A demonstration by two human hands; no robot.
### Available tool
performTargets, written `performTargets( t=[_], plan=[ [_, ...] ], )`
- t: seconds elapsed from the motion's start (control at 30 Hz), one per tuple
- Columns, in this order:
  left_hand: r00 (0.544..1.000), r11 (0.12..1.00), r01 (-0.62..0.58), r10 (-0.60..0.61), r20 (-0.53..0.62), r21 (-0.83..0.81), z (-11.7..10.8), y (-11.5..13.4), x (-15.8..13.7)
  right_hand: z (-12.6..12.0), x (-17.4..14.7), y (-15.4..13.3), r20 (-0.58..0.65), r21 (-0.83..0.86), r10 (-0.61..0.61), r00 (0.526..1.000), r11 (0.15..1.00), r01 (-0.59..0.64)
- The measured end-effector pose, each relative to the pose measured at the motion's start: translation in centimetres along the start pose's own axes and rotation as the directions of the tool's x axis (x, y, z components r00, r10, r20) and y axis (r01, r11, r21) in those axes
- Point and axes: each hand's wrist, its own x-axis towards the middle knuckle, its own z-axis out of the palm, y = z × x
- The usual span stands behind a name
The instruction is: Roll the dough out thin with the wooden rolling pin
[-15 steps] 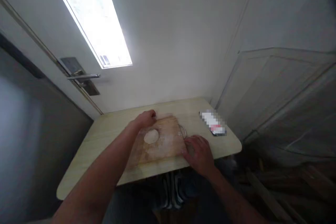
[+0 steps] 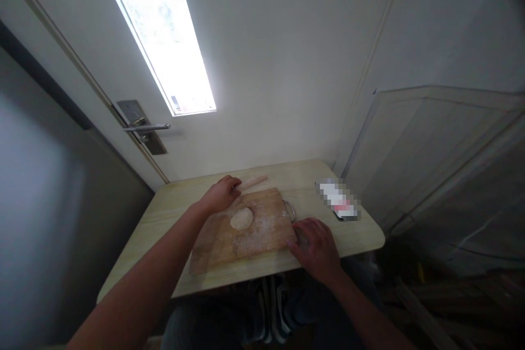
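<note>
A wooden cutting board (image 2: 262,229) dusted with flour lies on the table, and a flat round piece of dough (image 2: 241,219) rests on its left part. My left hand (image 2: 221,194) is at the board's far left edge, fingers curled round the near end of a thin pale rolling pin (image 2: 254,181). The pin lies behind the board, pointing right. At the board's near right corner is my right hand (image 2: 315,246), its thumb against the board's edge and its fingers bent beside it. A metal ring handle (image 2: 290,210) sticks out just beyond those fingers.
The light wooden table (image 2: 164,213) stands against a white door with a bright window strip and a lever handle (image 2: 147,127). A phone (image 2: 337,198), its screen blurred out, lies at the table's right. My legs are under the near edge.
The view has shifted a little. My left hand has moved slightly left relative to the board, and the rolling pin shows more clearly. My right hand stays at the board's corner.
</note>
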Motion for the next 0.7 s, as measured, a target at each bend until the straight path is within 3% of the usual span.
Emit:
performTargets(
  t=[0.17,0.37,0.6,0.7],
  plan=[
    [0.996,0.994,-0.078,0.075,-0.052,-0.07,-1.6,1.3,-4.4,0.1,0.1,-0.1,0.001,0.003,0.01,1.0,1.0,-0.01],
    [0.99,0.989,-0.143,0.144,-0.012,0.033,-2.4,4.1,-8.6,0.4,-0.2,0.3,0.007,0.044,0.022,1.0,0.999,-0.022],
    [0.971,0.959,-0.229,0.236,-0.027,0.165,-0.6,5.9,-9.9,-1.0,0.7,0.0,-0.004,0.281,0.194,0.981,0.942,-0.185],
    [0.96,0.947,-0.268,0.278,-0.036,0.178,0.4,6.6,-9.7,-1.9,2.0,-1.7,-0.017,0.3,0.139,0.99,0.946,-0.128]
  ],
)
